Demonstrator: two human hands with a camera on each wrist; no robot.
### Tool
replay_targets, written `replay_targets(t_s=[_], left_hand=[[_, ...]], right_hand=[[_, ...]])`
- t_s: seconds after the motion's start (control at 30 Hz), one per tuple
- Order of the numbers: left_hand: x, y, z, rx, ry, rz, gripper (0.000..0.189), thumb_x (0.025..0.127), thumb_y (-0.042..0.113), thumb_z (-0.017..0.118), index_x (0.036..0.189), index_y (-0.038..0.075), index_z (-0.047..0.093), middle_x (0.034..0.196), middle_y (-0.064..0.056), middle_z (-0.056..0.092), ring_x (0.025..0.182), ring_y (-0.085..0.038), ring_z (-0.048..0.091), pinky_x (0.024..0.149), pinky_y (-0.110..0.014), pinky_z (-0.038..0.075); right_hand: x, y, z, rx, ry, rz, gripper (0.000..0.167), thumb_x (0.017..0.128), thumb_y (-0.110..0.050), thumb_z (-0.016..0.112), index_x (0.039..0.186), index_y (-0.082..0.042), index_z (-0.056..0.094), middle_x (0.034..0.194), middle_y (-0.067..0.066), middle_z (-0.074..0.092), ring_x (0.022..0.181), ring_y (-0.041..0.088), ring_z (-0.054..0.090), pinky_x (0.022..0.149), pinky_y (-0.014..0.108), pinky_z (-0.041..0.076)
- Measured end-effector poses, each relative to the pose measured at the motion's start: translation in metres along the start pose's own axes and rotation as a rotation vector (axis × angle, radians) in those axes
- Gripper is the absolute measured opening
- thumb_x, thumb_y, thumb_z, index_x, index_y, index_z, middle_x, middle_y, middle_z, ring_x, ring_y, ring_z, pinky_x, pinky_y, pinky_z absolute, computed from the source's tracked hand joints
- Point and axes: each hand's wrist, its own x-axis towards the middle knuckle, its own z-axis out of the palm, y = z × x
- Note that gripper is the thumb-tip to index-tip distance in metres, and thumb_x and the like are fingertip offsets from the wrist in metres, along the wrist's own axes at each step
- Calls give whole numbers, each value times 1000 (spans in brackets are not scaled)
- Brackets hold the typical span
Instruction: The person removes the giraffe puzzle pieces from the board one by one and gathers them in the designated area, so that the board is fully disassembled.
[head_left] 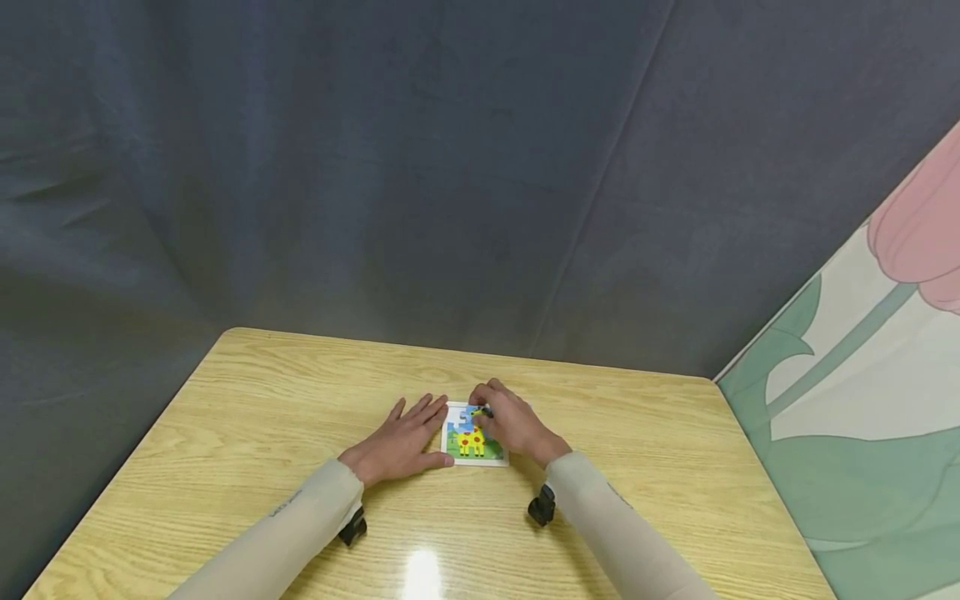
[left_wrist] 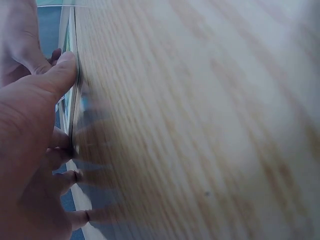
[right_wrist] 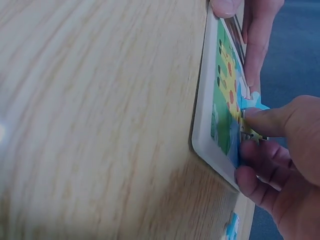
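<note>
A small giraffe jigsaw puzzle (head_left: 471,446) in a white-edged tray (right_wrist: 203,117) lies flat on the table. A white gap shows at its upper left. My right hand (head_left: 517,425) is over the tray's upper right and pinches a puzzle piece (right_wrist: 254,101), blue and yellow with the giraffe's head, between thumb and fingers. The piece is tilted up from the board; its lower edge is partly hidden. At the tray's left side my left hand (head_left: 397,446) lies with fingers spread, its thumb (left_wrist: 65,70) on the lower left corner and its fingertips by the upper left edge.
The wood-grain table (head_left: 300,400) extends round the tray. A loose blue piece (right_wrist: 232,227) lies on the table beyond the tray's right side, mostly hidden by the right hand in the head view. A dark curtain (head_left: 375,208) hangs behind the table; a flower-patterned cloth (head_left: 862,417) is at right.
</note>
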Motion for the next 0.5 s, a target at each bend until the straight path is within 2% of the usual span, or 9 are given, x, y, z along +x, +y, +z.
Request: replay_targets(t_s=[0.23,0.5], left_hand=[[0,-1,1,1,3,3,88,106,62,55,168,5,30,181,-8,17,170,-34,13,133,-68,11],[1,1,-1,3,-1,-3,88,106,62,55,169,5,30,181,-8,17,169,-34,13,133,-68,11]], right_hand=[[2,1,-2,62,-4,-9,10,108,-10,63,112,-11,71,106,4,69,88,13,61,82,37,55],[0,-1,-12,96,22,37,12,108,-9,62,110,-12,73,106,3,70,86,14,61,80,34,54]])
